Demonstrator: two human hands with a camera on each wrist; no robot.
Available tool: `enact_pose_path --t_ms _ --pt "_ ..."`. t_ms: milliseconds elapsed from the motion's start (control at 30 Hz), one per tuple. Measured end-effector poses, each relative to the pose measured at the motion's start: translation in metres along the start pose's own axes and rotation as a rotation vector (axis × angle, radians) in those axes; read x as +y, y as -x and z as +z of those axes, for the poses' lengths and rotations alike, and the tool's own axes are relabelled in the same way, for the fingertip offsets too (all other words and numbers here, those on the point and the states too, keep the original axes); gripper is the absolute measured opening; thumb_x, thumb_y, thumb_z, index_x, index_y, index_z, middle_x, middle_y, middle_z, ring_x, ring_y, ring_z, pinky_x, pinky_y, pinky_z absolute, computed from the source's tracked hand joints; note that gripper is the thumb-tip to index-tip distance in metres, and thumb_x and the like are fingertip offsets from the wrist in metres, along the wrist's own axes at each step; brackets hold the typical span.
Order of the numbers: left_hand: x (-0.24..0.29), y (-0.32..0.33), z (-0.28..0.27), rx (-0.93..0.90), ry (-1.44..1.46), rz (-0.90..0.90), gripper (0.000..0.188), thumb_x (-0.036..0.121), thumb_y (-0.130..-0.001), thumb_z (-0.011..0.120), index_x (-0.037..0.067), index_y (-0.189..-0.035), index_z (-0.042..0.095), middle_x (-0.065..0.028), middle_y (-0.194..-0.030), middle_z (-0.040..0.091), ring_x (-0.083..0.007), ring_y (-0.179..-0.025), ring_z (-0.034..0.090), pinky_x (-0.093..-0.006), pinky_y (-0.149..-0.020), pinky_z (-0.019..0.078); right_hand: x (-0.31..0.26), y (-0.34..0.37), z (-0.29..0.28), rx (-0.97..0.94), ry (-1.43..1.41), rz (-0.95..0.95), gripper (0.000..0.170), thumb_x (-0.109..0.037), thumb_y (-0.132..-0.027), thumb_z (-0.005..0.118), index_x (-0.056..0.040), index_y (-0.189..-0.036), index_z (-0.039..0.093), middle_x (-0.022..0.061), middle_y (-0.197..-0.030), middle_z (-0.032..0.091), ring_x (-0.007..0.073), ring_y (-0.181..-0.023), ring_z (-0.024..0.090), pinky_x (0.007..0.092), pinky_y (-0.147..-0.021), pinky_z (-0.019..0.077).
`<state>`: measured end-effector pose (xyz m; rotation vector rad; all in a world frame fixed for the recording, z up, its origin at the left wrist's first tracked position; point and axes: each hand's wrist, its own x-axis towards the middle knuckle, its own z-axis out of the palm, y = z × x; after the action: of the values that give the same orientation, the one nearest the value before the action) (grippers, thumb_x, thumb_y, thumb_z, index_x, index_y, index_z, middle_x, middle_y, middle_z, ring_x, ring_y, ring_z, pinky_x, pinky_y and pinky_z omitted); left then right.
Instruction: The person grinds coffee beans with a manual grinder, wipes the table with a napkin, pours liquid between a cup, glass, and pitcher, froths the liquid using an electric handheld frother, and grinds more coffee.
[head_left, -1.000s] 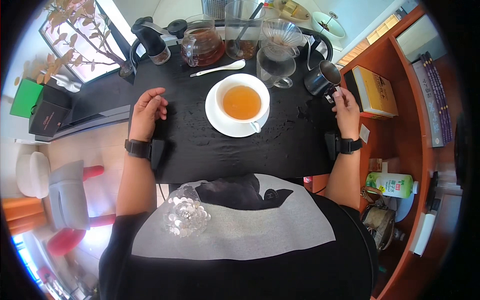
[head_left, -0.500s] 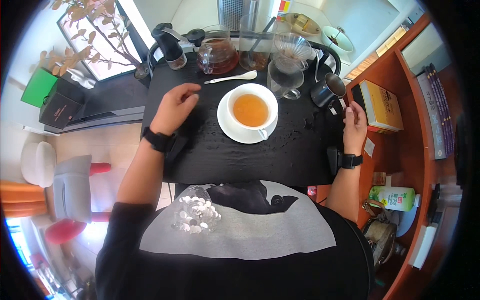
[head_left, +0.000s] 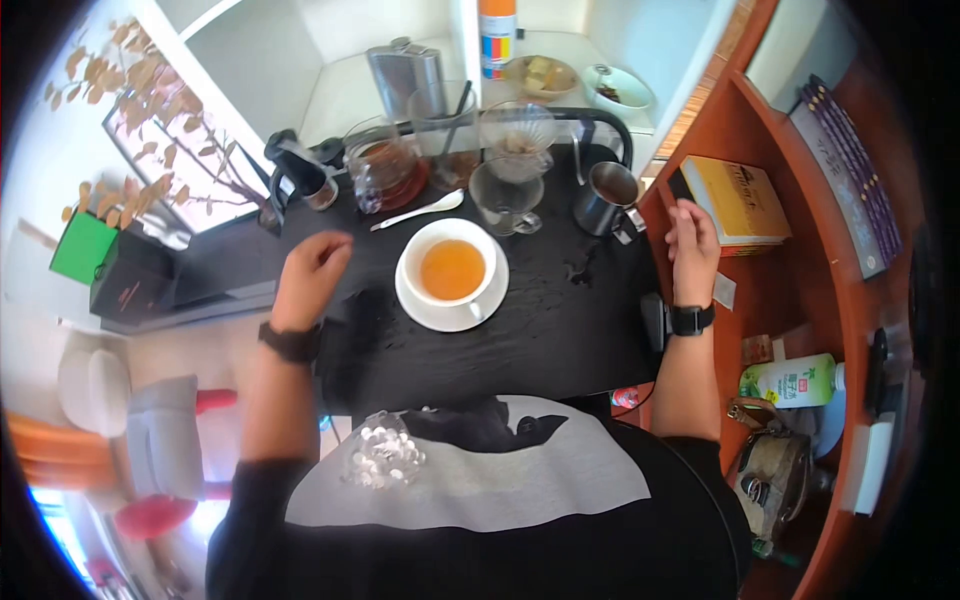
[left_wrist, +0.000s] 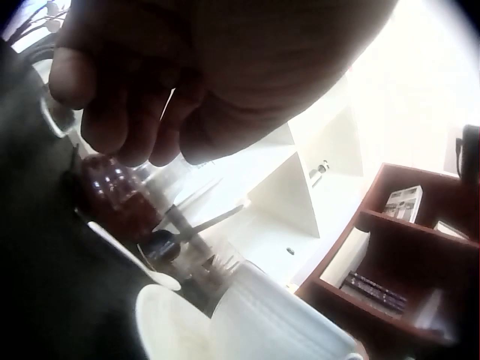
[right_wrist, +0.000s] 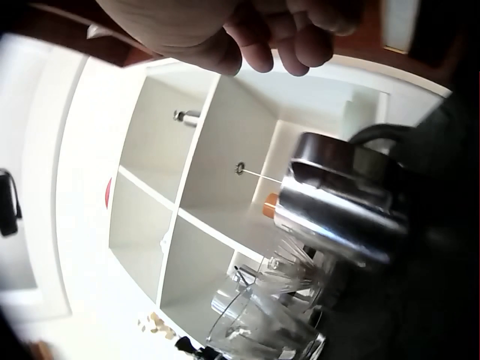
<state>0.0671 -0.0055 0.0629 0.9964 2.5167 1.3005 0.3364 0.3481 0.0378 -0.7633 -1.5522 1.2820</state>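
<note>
looking at the two bare hands, can you tell me how each one is?

yes. the left hand (head_left: 310, 280) is near the left edge of the matte black table (head_left: 400, 365); its fingers are loosely bent and hold nothing. the right hand (head_left: 693, 250) is also relaxed, without any object inside. it is just beside the shiny grey steel pitcher (head_left: 595, 210), close to the handle, but i see a gap between them.

and where is the cup?

the wide white cup (head_left: 452, 231) sits upright on the round white saucer (head_left: 425, 318), between the two hands, with clear amber liquid (head_left: 453, 270) inside. its handle points towards the person, a little to the right. the long white spoon (head_left: 420, 210) lies just beyond it.

what can go wrong from here, in your opinion?

i think the pitcher is the first risk. it stands near the right edge with its handle outward, so a careless brush of the right hand could tip it. how full it is, i cannot tell.

and the cup?

a bump on its handle, or a pull on the saucer, could cause a spill. the dark marks on the table, which look wet to me, could also let the saucer slide.
</note>
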Motion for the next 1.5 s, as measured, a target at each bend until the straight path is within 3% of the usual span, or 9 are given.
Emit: enact_pose_path --t_ms 200,467,700,833,1000,1067,1133,1267,1500 --pt "-0.029 0.047 -0.027 0.037 0.121 -0.234 0.018 0.012 -0.083 0.054 0.000 -0.096 0.060 -0.0032 -0.079 0.060 -0.0086 -0.070 0.054 -0.0216 -0.061 0.0436 -0.027 -0.075 0.030 -0.281 0.289 -0.310 0.028 -0.023 -0.083 0.058 0.0002 -0.098 0.060 0.0108 -0.083 0.063 0.0157 -0.076 0.059 0.0265 -0.069 0.0460" --pt "-0.027 0.076 -0.048 0.114 0.227 -0.262 0.019 0.012 -0.085 0.053 0.002 -0.099 0.060 -0.0024 -0.078 0.058 -0.0075 -0.066 0.051 -0.0201 -0.059 0.0415 -0.023 -0.141 0.101 -0.489 0.604 -0.198 0.035 -0.031 -0.082 0.058 -0.0001 -0.099 0.060 0.0124 -0.077 0.062 0.0206 -0.068 0.059 0.0299 -0.064 0.0458" --pt "-0.021 0.073 -0.046 0.089 0.316 -0.244 0.020 0.012 -0.085 0.053 0.000 -0.101 0.059 -0.0020 -0.077 0.057 -0.0072 -0.066 0.049 -0.0195 -0.060 0.0397 -0.018 -0.142 0.111 -0.558 0.485 -0.126 0.025 -0.026 -0.084 0.055 -0.0029 -0.092 0.062 0.0039 -0.067 0.058 0.0131 -0.060 0.054 0.0272 -0.057 0.0439" --pt "-0.004 0.065 -0.042 0.045 0.279 -0.149 0.019 0.012 -0.086 0.052 0.002 -0.101 0.059 -0.0008 -0.078 0.056 -0.0065 -0.066 0.049 -0.0190 -0.060 0.0395 -0.053 -0.127 0.102 -0.406 0.323 -0.275 0.022 -0.022 -0.085 0.054 -0.0028 -0.093 0.062 0.0021 -0.073 0.059 0.0098 -0.061 0.053 0.0233 -0.056 0.0444" --pt "0.044 0.041 -0.042 -0.017 0.266 0.050 0.020 0.011 -0.085 0.056 0.000 -0.101 0.059 0.0005 -0.078 0.056 -0.0053 -0.068 0.049 -0.0185 -0.061 0.0401 -0.112 -0.097 0.088 -0.481 0.246 -0.493 0.022 -0.023 -0.087 0.054 -0.0052 -0.094 0.065 -0.0011 -0.079 0.061 0.0045 -0.066 0.052 0.0183 -0.056 0.0403" --pt "0.071 0.029 -0.034 -0.053 0.274 0.195 0.022 0.011 -0.083 0.058 0.000 -0.102 0.059 0.0001 -0.080 0.057 -0.0060 -0.071 0.051 -0.0190 -0.063 0.0412 -0.161 -0.040 0.104 -0.488 0.274 -0.303 0.039 -0.033 -0.078 0.058 0.0036 -0.089 0.058 0.0230 -0.084 0.061 0.0360 -0.081 0.059 0.0394 -0.072 0.0463" --pt "0.095 0.017 -0.021 -0.149 0.350 0.361 0.024 0.010 -0.084 0.058 0.000 -0.106 0.058 -0.0002 -0.085 0.058 -0.0056 -0.076 0.050 -0.0203 -0.069 0.0424 -0.157 -0.030 0.107 -0.717 0.214 -0.521 0.022 -0.022 -0.089 0.053 -0.0031 -0.093 0.064 -0.0006 -0.078 0.060 0.0046 -0.067 0.052 0.0180 -0.056 0.0400" --pt "0.124 0.002 0.009 -0.253 0.340 0.443 0.024 0.007 -0.082 0.061 0.001 -0.105 0.059 0.0002 -0.083 0.059 -0.0053 -0.078 0.055 -0.0193 -0.069 0.0443 -0.169 0.031 0.129 -0.886 0.108 -0.421 0.021 -0.020 -0.089 0.053 -0.0020 -0.093 0.064 -0.0015 -0.074 0.058 0.0035 -0.065 0.051 0.0163 -0.055 0.0400" --pt "0.113 0.004 0.021 -0.257 0.442 0.423 0.020 0.008 -0.082 0.062 -0.001 -0.100 0.061 -0.0031 -0.090 0.064 -0.0067 -0.082 0.058 -0.0198 -0.074 0.0459 -0.154 0.062 0.154 -0.889 0.002 -0.451 0.019 -0.017 -0.087 0.057 -0.0015 -0.097 0.064 -0.0010 -0.069 0.056 0.0041 -0.061 0.051 0.0164 -0.050 0.0409"
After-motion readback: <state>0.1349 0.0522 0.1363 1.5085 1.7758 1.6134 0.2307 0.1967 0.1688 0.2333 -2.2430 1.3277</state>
